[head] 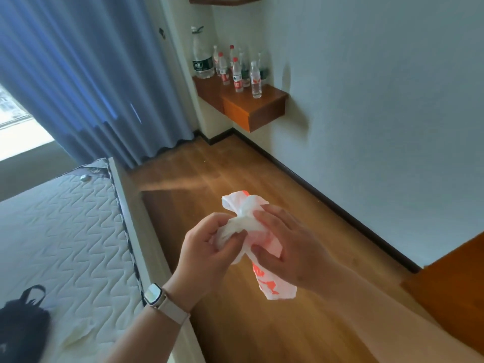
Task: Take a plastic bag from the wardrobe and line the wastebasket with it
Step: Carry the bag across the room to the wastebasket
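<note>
A crumpled white plastic bag [245, 208] with orange-red print is held in front of me above the wooden floor. It is bunched or knotted near its middle. My left hand [207, 250], with a watch on the wrist, pinches the bunched part from the left. From the right, my right hand [285, 247] grips the bag, and the bag's lower end hangs below its fingers. No wastebasket or wardrobe interior is in view.
A bare quilted mattress [65, 231] with a black bag [21, 326] on it lies at the left. Blue curtains [91, 74] hang behind it. A wall-mounted wooden shelf [251, 108] carries several water bottles [237, 74]. A wooden panel [455, 289] juts in at the right.
</note>
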